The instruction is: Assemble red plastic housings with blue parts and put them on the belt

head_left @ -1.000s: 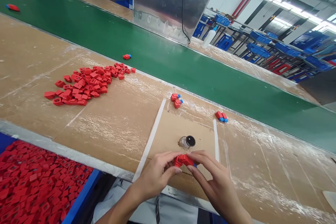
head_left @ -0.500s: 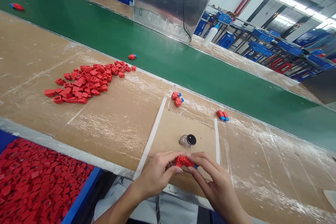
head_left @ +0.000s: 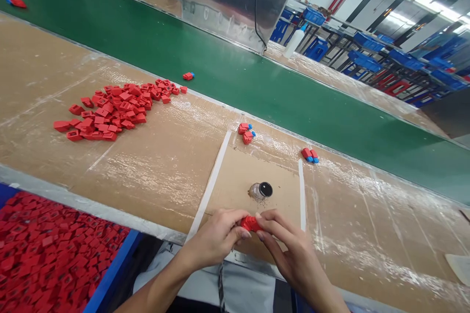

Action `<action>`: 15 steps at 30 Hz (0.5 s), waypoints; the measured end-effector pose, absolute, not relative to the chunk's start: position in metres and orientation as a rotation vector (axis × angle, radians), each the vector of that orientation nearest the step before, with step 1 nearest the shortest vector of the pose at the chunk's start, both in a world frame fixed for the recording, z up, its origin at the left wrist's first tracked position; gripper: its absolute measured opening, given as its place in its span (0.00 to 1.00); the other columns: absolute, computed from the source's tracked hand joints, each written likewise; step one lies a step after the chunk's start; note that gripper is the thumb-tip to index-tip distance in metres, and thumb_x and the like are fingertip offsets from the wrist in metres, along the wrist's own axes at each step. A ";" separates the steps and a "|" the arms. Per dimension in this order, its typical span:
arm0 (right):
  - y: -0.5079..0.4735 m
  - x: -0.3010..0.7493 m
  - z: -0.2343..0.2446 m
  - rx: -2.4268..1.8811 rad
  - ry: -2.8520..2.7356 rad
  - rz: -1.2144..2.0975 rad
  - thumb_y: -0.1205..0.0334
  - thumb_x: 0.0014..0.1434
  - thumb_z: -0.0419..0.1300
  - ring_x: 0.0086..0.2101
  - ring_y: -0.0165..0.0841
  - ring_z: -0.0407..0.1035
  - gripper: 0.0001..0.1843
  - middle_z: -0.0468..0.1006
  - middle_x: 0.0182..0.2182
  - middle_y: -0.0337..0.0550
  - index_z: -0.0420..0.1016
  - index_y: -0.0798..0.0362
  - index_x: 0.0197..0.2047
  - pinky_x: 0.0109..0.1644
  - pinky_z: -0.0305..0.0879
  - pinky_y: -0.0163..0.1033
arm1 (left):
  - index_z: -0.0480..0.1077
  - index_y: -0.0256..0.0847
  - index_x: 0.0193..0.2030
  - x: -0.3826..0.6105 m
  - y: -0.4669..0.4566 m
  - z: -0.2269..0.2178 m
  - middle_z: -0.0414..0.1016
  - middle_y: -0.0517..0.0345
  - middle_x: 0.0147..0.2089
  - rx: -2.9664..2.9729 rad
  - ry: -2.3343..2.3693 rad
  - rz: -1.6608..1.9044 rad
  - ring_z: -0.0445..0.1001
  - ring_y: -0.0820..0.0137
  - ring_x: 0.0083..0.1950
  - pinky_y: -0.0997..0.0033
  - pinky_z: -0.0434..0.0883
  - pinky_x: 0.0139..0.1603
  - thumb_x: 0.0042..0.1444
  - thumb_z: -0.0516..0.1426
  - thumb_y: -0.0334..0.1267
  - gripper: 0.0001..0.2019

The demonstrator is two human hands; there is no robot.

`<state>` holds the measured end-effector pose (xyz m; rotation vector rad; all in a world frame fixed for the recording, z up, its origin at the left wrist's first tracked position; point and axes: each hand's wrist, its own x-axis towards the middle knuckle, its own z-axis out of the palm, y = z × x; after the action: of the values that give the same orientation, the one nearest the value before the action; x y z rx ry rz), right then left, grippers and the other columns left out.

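Red pc (head_left: 251, 223) is being pinched by L hand (head_left: 217, 238) & R hand (head_left: 291, 242), nearside of jar (head_left: 257, 191); blue tip's no longer being shown, so pc's prob. being turned or pressed.

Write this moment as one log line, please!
left hand: holding red plastic | right hand: holding red plastic, opposite side | black-topped container: beyond hands, on cardboard

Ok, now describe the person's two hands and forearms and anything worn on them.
The slender left hand and right hand are bare, with no glove, ring, watch or marking visible. No sleeve shows on the left forearm or right forearm within the frame. Pale grey cloth, apparently clothing, appears between them.
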<state>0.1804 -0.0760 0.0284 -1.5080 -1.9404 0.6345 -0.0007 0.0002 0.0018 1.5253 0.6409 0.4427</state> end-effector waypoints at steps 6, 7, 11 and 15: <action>-0.074 0.177 0.033 -1.506 -1.927 0.660 0.67 0.70 0.49 0.39 0.32 0.71 0.11 0.72 0.41 0.47 0.71 0.50 0.49 0.42 0.68 0.34 | 0.71 0.38 0.37 -0.001 -0.001 -0.002 0.66 0.61 0.28 1.439 0.639 0.403 0.66 0.73 0.28 0.77 0.62 0.28 0.63 0.50 0.37 0.10; -0.074 0.177 0.033 -1.503 -1.927 0.662 0.67 0.70 0.49 0.39 0.32 0.71 0.11 0.72 0.41 0.47 0.71 0.50 0.49 0.42 0.68 0.34 | 0.71 0.37 0.38 -0.001 0.000 -0.002 0.66 0.61 0.29 1.421 0.642 0.393 0.66 0.73 0.28 0.77 0.63 0.27 0.63 0.50 0.37 0.10; -0.075 0.175 0.033 -1.527 -1.926 0.661 0.67 0.70 0.49 0.37 0.32 0.71 0.11 0.73 0.40 0.46 0.72 0.50 0.45 0.40 0.68 0.34 | 0.73 0.36 0.40 -0.003 0.001 -0.002 0.66 0.60 0.29 1.388 0.633 0.365 0.65 0.73 0.29 0.77 0.63 0.28 0.63 0.51 0.37 0.10; -0.074 0.172 0.029 -1.520 -1.866 0.585 0.65 0.70 0.49 0.37 0.34 0.72 0.11 0.74 0.40 0.47 0.73 0.51 0.46 0.40 0.70 0.36 | 0.73 0.36 0.46 -0.001 0.002 -0.003 0.67 0.60 0.30 1.349 0.637 0.364 0.65 0.73 0.29 0.76 0.64 0.29 0.63 0.53 0.41 0.13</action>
<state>0.1715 -0.0741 0.0289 -1.5198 -1.8658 0.5848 -0.0005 0.0022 -0.0029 1.3487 0.6373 0.3644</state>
